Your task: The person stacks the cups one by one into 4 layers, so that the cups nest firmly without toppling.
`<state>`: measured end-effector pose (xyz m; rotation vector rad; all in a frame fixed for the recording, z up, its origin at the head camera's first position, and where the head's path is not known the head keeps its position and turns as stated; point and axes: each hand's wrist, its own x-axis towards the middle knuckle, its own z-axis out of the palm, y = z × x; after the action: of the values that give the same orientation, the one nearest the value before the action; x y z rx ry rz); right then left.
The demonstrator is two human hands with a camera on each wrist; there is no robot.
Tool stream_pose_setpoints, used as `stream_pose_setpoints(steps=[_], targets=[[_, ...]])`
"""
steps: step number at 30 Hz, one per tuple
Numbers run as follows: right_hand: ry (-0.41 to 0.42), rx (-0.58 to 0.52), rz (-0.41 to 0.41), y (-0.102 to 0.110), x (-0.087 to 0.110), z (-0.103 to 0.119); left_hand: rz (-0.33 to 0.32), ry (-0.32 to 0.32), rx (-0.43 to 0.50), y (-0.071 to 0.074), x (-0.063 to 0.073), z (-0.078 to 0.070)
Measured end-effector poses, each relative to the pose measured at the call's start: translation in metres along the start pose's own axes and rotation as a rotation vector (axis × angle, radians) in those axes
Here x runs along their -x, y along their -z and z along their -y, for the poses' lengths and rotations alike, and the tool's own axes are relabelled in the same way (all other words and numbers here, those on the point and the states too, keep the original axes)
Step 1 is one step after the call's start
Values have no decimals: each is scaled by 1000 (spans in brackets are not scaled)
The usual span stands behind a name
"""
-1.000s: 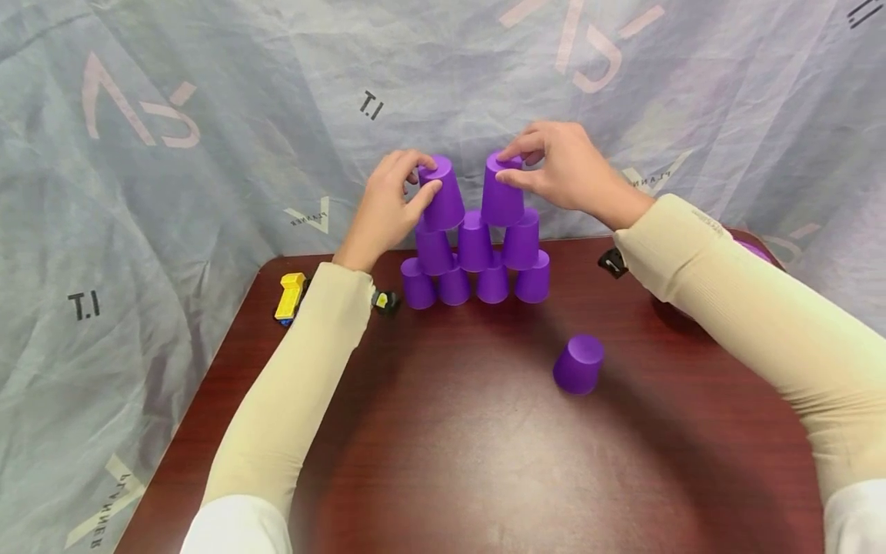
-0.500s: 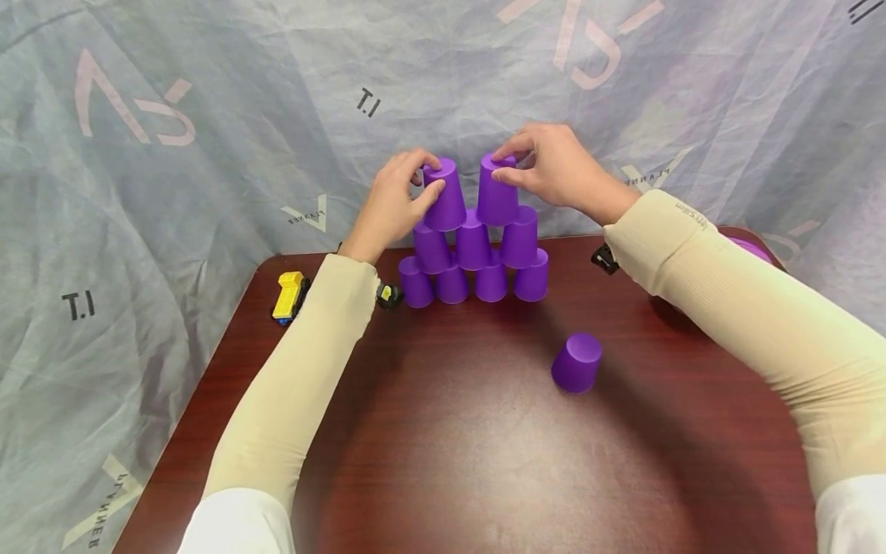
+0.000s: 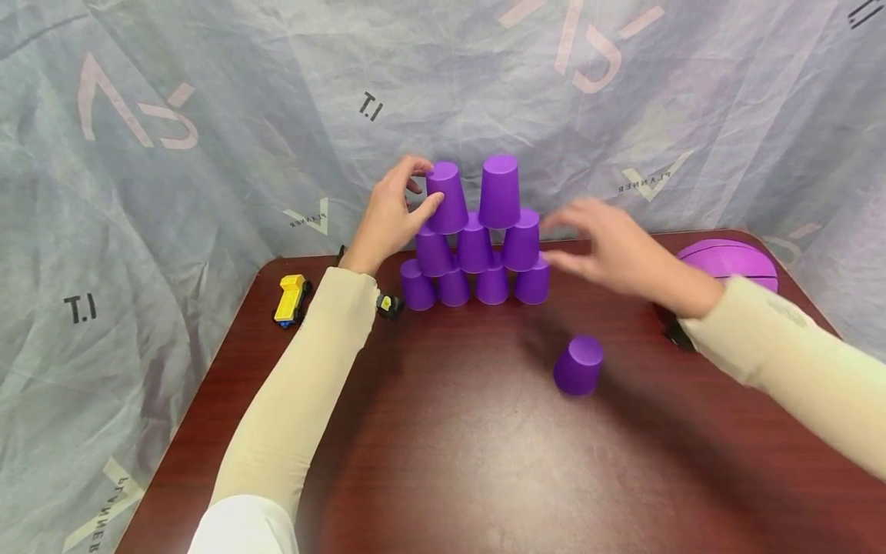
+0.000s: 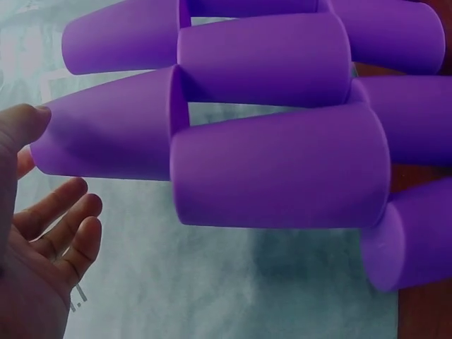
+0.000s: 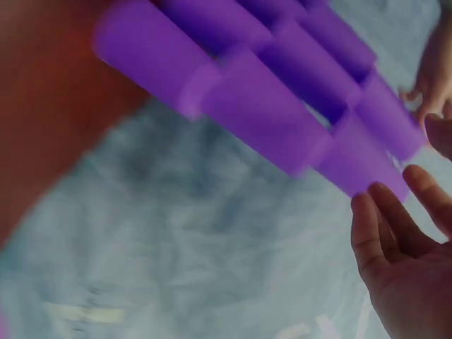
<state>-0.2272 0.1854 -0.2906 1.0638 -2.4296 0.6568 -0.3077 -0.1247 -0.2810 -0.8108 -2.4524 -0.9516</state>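
Observation:
Upside-down purple cups stand stacked in three rows, with two on top. My left hand point(image 3: 396, 208) is at the top left cup point(image 3: 447, 197), its thumb and index finger about the narrow upper end. In the left wrist view the thumb point(image 4: 32, 121) touches that cup's side, and the other fingers stand apart from it. My right hand point(image 3: 612, 246), blurred, hovers right of the stack with fingers spread and nothing held. The top right cup point(image 3: 500, 192) stands free on the middle row. A single purple cup point(image 3: 578, 366) sits upside down on the table nearer to me.
A yellow toy truck point(image 3: 290, 298) stands at the table's left edge. At the back right lies a purple ball point(image 3: 730, 261) with dark lines, partly behind my right arm. A grey printed cloth point(image 3: 228, 154) hangs behind the dark red table point(image 3: 443, 462).
My right hand has let go of the top right cup and moved down and right. The left hand has stayed at its cup, which has shifted slightly right. The purple ball shows more.

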Motion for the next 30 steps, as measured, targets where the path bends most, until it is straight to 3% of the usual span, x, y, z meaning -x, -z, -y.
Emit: stream_pose_setpoints(steps=[4, 8, 14, 23, 26, 30], targets=[[5, 0, 93, -7, 56, 6, -14, -28, 21, -4, 0, 2], [-2, -27, 148, -18, 99, 15, -20, -30, 36, -5, 1, 3], [-23, -76, 140, -37, 127, 20, -19, -4, 72, -5, 3, 8], [-18, -85, 72, -44, 112, 20, -34, 24, 87, -6, 5, 15], [17, -84, 24, -34, 93, 21, -26, 26, 79, -5, 4, 14], [119, -94, -99, -9, 52, 26, -12, 32, 73, -5, 4, 12]])
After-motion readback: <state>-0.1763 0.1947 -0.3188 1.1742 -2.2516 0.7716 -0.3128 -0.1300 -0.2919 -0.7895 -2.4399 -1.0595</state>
